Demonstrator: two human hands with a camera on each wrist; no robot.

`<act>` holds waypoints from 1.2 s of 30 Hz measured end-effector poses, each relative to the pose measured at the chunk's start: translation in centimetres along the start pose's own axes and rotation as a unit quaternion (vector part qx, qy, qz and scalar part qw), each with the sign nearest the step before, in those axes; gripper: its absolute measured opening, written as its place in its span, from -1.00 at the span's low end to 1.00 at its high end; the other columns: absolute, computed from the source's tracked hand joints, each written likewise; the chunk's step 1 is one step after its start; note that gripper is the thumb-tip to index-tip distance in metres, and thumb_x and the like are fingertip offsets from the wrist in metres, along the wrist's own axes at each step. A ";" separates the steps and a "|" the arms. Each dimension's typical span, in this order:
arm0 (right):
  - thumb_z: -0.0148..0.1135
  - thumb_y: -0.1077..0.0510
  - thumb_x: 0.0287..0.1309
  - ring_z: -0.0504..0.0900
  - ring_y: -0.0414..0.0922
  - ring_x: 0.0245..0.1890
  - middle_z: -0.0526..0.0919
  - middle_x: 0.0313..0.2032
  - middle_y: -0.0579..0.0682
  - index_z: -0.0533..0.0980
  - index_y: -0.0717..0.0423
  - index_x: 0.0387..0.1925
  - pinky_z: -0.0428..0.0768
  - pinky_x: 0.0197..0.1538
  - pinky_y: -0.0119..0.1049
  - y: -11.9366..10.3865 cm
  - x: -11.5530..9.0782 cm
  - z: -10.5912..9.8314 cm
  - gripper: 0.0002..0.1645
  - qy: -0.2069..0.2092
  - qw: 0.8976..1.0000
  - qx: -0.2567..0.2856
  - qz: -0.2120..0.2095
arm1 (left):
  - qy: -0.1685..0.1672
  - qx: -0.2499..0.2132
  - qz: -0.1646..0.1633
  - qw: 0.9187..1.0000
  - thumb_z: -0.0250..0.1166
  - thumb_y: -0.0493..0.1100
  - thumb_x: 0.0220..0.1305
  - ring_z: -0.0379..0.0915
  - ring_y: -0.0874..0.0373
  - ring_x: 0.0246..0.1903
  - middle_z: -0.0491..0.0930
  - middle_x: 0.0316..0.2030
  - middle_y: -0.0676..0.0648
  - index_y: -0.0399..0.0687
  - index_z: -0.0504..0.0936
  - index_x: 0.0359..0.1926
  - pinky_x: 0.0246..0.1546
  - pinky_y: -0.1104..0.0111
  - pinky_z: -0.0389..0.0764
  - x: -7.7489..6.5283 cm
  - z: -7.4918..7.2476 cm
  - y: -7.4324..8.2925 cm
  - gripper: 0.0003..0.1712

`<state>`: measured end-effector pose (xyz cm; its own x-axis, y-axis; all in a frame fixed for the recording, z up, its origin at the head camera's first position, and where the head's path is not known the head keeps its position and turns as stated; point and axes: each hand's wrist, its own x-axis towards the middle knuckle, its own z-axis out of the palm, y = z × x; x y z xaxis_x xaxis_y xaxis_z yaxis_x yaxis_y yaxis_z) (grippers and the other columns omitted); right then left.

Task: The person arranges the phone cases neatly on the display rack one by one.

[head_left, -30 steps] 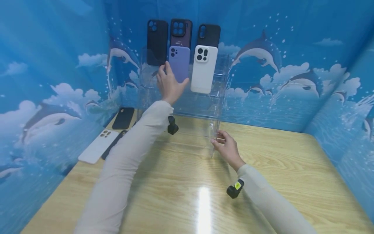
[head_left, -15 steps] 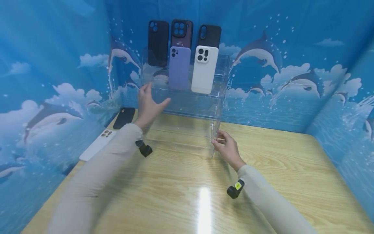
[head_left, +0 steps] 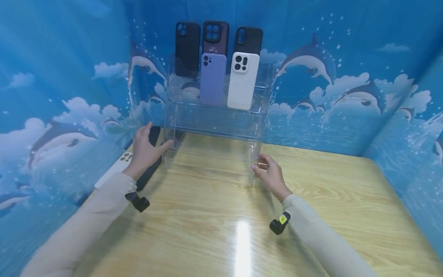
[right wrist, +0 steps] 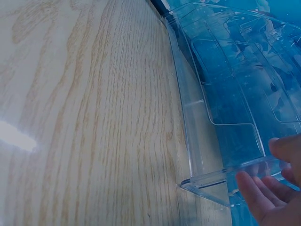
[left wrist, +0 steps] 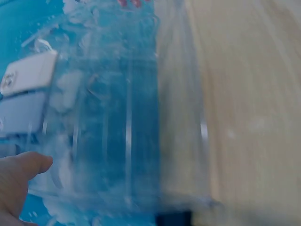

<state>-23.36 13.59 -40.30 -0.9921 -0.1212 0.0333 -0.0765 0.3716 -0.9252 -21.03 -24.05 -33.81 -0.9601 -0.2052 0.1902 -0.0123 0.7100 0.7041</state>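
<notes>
A clear tiered display stand (head_left: 214,124) stands at the back of the table. Its upper tiers bear a lavender phone case (head_left: 212,82), a white phone case (head_left: 243,84) and several dark ones, such as the black case (head_left: 187,52) at top left. My right hand (head_left: 271,176) grips the stand's right side, thumb and fingers either side of the panel edge in the right wrist view. My left hand (head_left: 143,152), fingers spread and holding nothing, is by the stand's left side, overlapping black phone cases (head_left: 149,177) on the table.
On the table's left edge lies another white phone case (head_left: 115,167), partly covered by my left arm. A blue dolphin-print curtain (head_left: 311,115) closes off the back and both sides. Wood-grain tabletop (head_left: 207,215) stretches in front of the stand.
My left hand has moved down and left, from in front of the lavender case to the cases on the table. My right hand keeps its place on the stand.
</notes>
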 end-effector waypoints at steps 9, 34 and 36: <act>0.19 0.22 0.27 0.46 0.16 0.19 0.39 0.23 0.25 0.21 0.26 0.35 0.64 -0.03 -0.23 -0.1 -0.1 -0.1 -0.33 -0.007 1.000 0.004 0.003 | -0.009 0.063 -0.010 0.998 0.29 0.15 0.20 -0.17 -0.48 0.32 -0.08 0.36 -0.51 -0.33 -0.08 0.47 0.20 -0.32 0.04 -1.5 0.2 -5.4 0.09; 0.19 0.21 0.27 0.46 0.17 0.19 0.39 0.24 0.26 0.20 0.27 0.35 0.64 -0.04 -0.22 -0.2 -0.1 -0.2 -0.32 -0.008 1.000 0.001 0.002 | -0.078 0.175 0.023 0.981 0.30 -0.04 0.18 0.12 -0.55 0.15 0.22 0.18 -0.63 -0.59 0.21 0.29 0.18 -0.26 0.19 -2.2 2.2 -10.6 -0.13; 0.20 0.21 0.27 0.46 0.17 0.18 0.39 0.23 0.26 0.20 0.27 0.35 0.64 -0.04 -0.22 -0.1 -0.1 -0.1 -0.32 -0.007 1.000 0.001 0.001 | -0.087 0.179 0.019 0.980 0.32 -0.05 0.16 0.12 -0.56 0.14 0.22 0.17 -0.64 -0.58 0.21 0.29 0.16 -0.26 0.21 -2.6 2.0 -10.3 -0.13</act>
<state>-23.29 13.68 -40.17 -0.9906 -0.1343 0.0259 -0.0744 0.3702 -0.9260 -19.00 -29.49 -42.98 -0.9945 -0.0778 0.0703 -0.0426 0.9122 0.4076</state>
